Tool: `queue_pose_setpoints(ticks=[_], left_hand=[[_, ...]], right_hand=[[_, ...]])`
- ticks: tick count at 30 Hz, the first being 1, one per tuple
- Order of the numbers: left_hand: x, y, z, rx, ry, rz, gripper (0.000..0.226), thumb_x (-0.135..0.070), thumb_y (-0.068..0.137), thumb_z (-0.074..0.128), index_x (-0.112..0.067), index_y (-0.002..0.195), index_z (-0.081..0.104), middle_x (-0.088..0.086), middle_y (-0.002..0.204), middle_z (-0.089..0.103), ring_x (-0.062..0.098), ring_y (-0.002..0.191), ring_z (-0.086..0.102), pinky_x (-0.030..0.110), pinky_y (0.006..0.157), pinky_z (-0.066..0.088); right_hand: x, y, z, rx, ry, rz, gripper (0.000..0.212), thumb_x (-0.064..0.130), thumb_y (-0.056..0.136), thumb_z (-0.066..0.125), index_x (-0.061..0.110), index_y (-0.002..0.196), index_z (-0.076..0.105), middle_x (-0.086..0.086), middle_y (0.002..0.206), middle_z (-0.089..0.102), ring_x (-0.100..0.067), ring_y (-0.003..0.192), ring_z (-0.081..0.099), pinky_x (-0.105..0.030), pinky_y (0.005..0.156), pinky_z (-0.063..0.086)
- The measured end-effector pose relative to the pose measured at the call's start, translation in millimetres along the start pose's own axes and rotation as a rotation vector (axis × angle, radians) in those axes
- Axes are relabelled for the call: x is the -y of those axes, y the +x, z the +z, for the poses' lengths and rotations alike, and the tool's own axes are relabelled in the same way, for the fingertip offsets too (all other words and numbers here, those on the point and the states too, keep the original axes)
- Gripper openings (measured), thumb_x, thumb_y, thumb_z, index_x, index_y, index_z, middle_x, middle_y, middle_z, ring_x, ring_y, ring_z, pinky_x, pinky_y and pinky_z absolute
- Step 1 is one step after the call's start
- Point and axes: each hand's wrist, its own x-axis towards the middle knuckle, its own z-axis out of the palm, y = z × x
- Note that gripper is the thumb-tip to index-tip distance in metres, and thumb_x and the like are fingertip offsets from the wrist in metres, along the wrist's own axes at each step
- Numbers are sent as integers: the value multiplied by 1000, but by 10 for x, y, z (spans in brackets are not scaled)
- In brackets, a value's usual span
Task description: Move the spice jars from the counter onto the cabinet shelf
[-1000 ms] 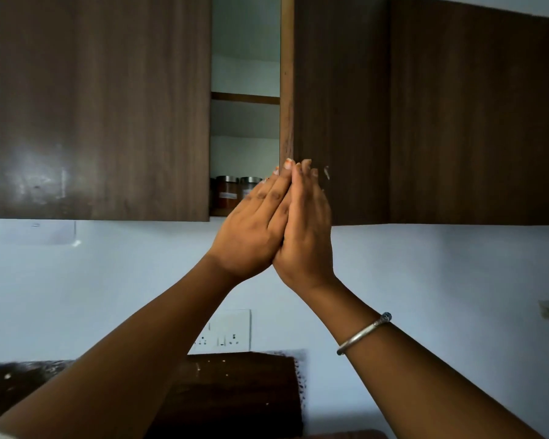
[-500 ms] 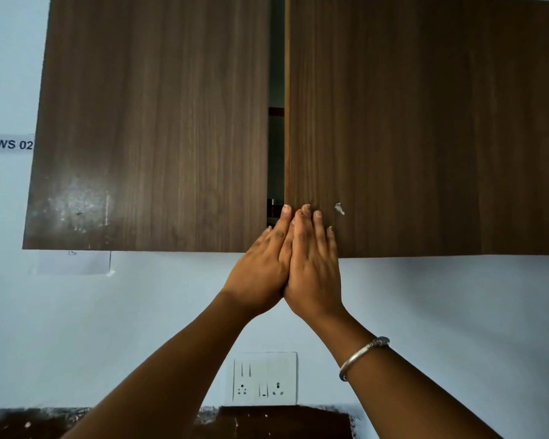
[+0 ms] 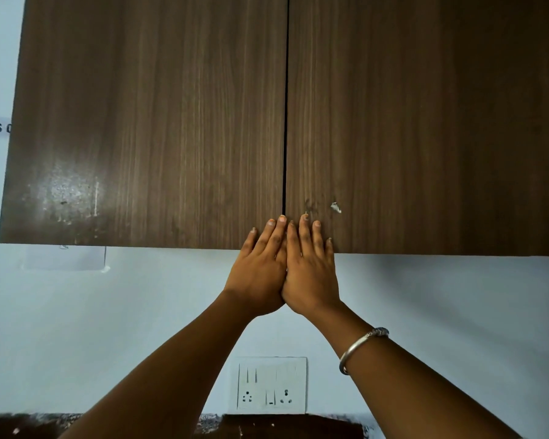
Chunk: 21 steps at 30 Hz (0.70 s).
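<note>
Hands pressed flat is what I see: my left hand and right hand lie side by side, edges touching, fingers stretched out and grasping nothing, palms against the lower corners of the two dark brown wood-grain cabinet doors. The thin black seam between the doors rises straight up from my fingertips. Just right of the right hand's fingers sits a small pale chip in the veneer. A silver metal bangle circles my right wrist. Below the hands is a white wall socket plate. The spice jars are out of sight, so I cannot tell where they are.
</note>
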Motion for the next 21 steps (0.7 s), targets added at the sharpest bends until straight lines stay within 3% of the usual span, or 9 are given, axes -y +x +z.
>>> queue_pose_setpoints(ticks=[6,11,21], left_hand=[[-97,30,-38,111,-112,-47,106,-60,82,52,-13,148,-15,6,157,-20,21,145,-17,39,119,-2],[-118,-27,-335,201,-39,-54,106,-61,81,54,-9,149,-9,10,157,-17,24,146,-10,40,120,5],[10,-293,-964,100,170,-145,105,-65,83,46,-6,147,-12,14,156,-18,30,145,-13,45,119,4]], right_hand=[[-132,17,-156,173,21,-55,90,28,89,56,20,150,-10,-2,157,-21,-23,144,-21,-41,120,-2],[-200,23,-445,340,65,-42,95,47,85,59,22,151,-6,2,158,-17,-22,146,-15,-48,118,6],[-519,-322,-980,216,-39,94,106,55,80,62,22,149,-12,-10,157,-19,-35,143,-21,-56,115,8]])
